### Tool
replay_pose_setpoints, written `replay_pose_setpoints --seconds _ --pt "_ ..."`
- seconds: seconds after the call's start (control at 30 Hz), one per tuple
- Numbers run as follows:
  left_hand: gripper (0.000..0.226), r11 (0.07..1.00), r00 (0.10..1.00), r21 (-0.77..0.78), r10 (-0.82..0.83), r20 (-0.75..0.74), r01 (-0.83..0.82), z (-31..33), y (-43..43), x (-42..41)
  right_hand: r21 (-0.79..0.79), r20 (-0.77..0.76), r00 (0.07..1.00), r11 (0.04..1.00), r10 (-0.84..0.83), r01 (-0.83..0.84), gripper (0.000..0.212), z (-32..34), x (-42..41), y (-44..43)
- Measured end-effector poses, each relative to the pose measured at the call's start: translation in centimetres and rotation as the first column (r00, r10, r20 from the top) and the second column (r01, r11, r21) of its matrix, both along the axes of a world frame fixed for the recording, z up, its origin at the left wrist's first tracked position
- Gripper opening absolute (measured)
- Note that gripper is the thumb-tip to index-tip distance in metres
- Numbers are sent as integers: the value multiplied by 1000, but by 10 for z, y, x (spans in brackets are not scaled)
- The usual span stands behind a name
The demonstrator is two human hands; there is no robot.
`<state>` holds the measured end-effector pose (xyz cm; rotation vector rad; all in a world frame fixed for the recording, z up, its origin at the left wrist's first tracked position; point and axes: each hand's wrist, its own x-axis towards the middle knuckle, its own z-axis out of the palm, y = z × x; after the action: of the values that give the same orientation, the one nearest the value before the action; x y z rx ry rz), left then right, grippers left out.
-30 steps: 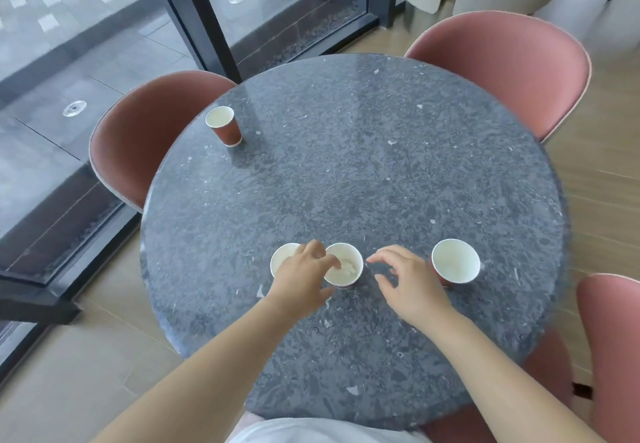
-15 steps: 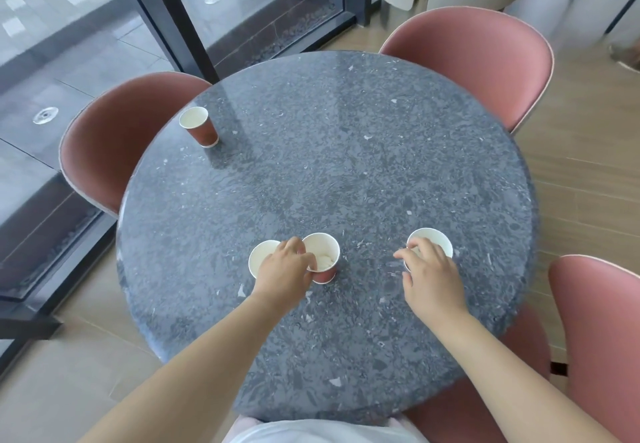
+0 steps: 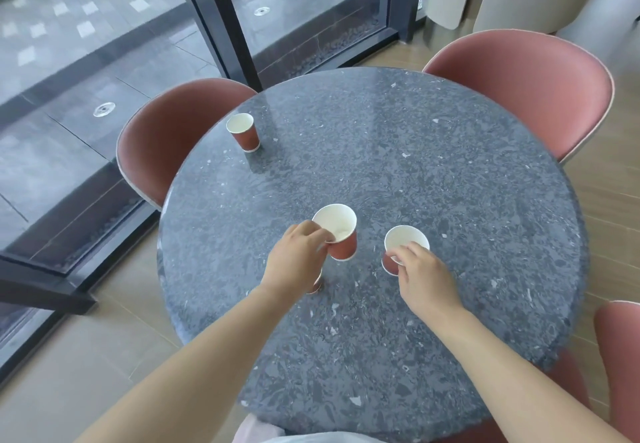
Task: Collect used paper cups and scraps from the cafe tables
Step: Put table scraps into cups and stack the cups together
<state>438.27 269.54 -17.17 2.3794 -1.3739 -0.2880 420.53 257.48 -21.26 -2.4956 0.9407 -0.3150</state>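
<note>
above table, left hand pinches newly lifted cup; right hand grips second cup

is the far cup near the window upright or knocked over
Upright: the far cup stands on its base on the table, with its open white rim facing up.

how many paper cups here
4: far cup by the left edge; middle cup in the left hand; third cup in the right hand; fourth cup mostly hidden under the left hand.
</note>
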Motion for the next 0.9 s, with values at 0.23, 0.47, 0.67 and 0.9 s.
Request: replay_pose_setpoints --seconds 0.23,0.47,0.67,0.9 --pt "23 999 999 15 43 19 -43 0 19 46 -33 102 989 995 102 -99 31 17 66 6" --pt "25 994 996 61 92 10 -93 -13 43 109 -9 77 982 985 175 -175 25 13 142 13" --pt "25 983 994 146 103 42 -108 -32 54 173 20 61 983 985 171 -173 18 11 213 23" --pt "27 973 998 230 15 53 -27 -58 55 240 67 33 994 992 106 -108 17 -8 272 39"
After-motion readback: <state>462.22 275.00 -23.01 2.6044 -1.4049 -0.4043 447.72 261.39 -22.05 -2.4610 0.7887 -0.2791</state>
